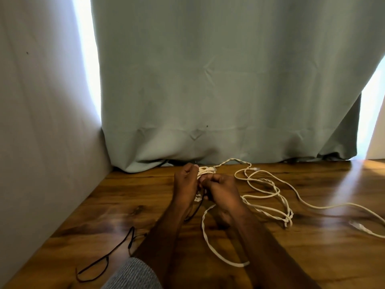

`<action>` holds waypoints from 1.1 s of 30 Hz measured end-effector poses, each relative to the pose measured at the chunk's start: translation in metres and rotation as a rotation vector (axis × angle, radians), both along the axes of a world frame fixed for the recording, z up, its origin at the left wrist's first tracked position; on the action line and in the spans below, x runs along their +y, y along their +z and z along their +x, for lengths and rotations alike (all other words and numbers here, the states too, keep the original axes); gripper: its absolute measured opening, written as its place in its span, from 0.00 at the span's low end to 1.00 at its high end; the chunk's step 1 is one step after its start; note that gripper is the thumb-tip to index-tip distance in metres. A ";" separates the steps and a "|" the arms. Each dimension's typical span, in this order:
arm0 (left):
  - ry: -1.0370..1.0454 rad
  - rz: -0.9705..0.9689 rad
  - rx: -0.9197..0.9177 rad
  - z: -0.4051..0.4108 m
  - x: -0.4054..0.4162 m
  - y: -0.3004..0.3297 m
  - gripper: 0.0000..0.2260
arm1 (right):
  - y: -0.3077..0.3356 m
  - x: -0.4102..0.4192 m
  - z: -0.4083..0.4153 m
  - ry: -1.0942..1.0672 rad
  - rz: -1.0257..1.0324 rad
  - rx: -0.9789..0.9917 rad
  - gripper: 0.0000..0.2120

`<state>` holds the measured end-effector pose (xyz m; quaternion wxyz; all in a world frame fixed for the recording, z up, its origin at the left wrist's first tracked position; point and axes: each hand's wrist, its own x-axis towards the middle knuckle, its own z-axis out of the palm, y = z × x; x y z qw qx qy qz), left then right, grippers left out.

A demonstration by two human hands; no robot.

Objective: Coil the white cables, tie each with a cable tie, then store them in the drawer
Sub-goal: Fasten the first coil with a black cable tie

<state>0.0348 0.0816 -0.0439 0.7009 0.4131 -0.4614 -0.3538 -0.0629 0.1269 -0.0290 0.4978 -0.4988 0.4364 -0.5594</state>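
Observation:
A small coil of white cable [205, 171] is held between both hands above the wooden table [125, 197]. My left hand [185, 185] grips the coil from the left side. My right hand [220, 189] holds it from the right, fingers curled against the loops. A thin black tie [194, 212] hangs down from between the hands. Loose white cable [264, 192] spreads in loops over the table to the right, and one strand [210, 245] curves under my right forearm.
Another black tie [104, 260] lies on the table at the lower left. A grey-green curtain [218, 80] hangs along the table's far edge, and a grey wall [41, 122] closes the left side. A white connector [358, 226] lies at the far right.

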 end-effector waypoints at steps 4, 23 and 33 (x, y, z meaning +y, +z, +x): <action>0.084 -0.052 -0.045 0.007 -0.001 0.006 0.11 | -0.002 0.001 0.000 -0.089 -0.020 0.236 0.11; -0.047 0.083 -0.031 0.000 -0.003 -0.006 0.16 | -0.005 -0.007 0.001 -0.091 0.039 0.037 0.10; -0.092 0.138 -0.048 -0.003 0.002 -0.004 0.13 | -0.005 -0.009 -0.007 -0.016 0.147 -0.120 0.07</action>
